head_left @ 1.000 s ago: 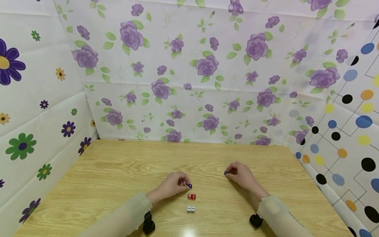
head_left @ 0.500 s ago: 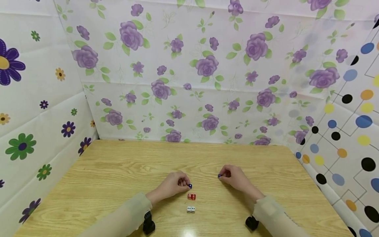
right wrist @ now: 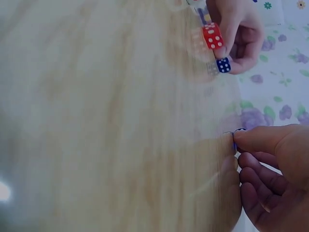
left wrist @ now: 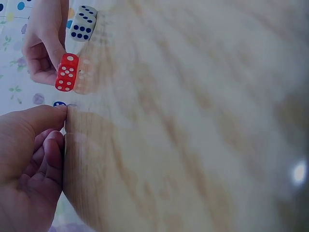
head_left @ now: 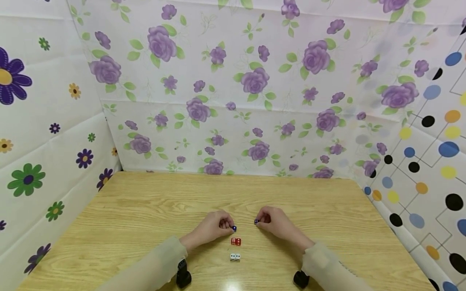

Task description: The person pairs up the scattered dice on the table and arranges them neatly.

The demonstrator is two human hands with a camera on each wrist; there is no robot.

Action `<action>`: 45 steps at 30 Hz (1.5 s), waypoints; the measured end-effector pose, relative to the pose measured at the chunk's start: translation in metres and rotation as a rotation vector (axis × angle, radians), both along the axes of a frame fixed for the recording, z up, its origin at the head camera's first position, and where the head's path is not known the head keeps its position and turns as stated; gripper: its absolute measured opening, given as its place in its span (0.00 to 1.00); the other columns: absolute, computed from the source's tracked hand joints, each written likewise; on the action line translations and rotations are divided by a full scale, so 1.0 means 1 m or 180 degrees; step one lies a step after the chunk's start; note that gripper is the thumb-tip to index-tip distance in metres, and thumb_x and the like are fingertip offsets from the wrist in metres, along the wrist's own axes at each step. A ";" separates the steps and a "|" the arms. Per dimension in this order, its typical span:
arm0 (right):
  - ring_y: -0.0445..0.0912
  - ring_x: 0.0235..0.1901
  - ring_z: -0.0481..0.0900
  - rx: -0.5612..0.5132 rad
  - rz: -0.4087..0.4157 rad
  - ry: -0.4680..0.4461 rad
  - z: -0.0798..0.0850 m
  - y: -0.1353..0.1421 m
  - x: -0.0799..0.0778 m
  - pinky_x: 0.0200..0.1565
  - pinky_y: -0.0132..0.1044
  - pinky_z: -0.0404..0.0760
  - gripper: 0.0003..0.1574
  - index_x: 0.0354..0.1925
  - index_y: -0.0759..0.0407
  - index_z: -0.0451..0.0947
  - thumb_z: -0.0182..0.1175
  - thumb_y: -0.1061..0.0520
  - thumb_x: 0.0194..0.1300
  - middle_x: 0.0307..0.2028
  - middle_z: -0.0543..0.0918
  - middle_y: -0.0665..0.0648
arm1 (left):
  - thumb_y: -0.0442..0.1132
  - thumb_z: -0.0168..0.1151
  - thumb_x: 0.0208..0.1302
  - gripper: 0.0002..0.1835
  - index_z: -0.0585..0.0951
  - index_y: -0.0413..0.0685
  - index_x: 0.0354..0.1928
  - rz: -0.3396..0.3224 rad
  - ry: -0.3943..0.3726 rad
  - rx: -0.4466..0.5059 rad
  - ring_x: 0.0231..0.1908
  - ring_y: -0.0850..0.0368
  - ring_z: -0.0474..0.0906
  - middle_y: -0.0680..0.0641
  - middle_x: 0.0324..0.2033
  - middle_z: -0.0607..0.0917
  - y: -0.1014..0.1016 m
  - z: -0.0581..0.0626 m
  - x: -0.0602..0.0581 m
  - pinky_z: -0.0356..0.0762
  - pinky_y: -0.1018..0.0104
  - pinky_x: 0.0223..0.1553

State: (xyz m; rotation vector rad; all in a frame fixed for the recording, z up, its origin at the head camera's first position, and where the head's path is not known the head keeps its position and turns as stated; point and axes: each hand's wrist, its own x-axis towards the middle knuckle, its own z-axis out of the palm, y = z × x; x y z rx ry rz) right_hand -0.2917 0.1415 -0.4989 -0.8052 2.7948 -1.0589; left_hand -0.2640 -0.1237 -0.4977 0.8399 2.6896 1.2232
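My left hand [head_left: 214,223] pinches a blue die [head_left: 234,228] between thumb and fingertips, down at the tabletop. A short way to the right, my right hand [head_left: 277,223] pinches a second blue die [head_left: 256,221], mostly covered by the thumb in the right wrist view. Just in front of the left hand's die, two red dice [head_left: 236,241] sit side by side. Closer to the person, two white dice [head_left: 235,257] with dark pips form another side-by-side pair. The left wrist view shows the red dice [left wrist: 67,72] beyond the left thumb, and the white dice [left wrist: 83,23] farther off.
The wood-grain table [head_left: 164,198] carries the dice. Behind it hangs a cloth [head_left: 225,137] with purple roses; a flowered cloth [head_left: 62,161] stands on the left and a dotted one [head_left: 429,169] on the right. Black wrist cameras sit under both sleeves.
My right hand has moved left and slightly nearer with its blue die, closing much of the gap to the left hand's die. The left hand and the red and white dice have stayed put.
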 end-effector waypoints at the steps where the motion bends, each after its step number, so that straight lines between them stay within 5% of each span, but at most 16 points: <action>1: 0.35 0.27 0.72 0.0004 0.0006 -0.0010 0.000 -0.002 0.001 0.30 0.26 0.73 0.04 0.33 0.53 0.81 0.68 0.60 0.61 0.28 0.80 0.48 | 0.34 0.71 0.59 0.04 0.83 0.45 0.34 -0.0001 0.0006 -0.0001 0.29 0.69 0.73 0.51 0.31 0.82 0.000 0.000 0.000 0.74 0.76 0.32; 45: 0.34 0.26 0.72 -0.0007 0.0404 -0.0001 0.003 -0.043 0.016 0.30 0.27 0.73 0.05 0.36 0.52 0.81 0.68 0.60 0.62 0.27 0.79 0.46 | 0.34 0.71 0.58 0.04 0.84 0.46 0.34 -0.0016 0.0048 0.0017 0.28 0.70 0.73 0.52 0.30 0.83 -0.001 -0.003 -0.004 0.76 0.76 0.32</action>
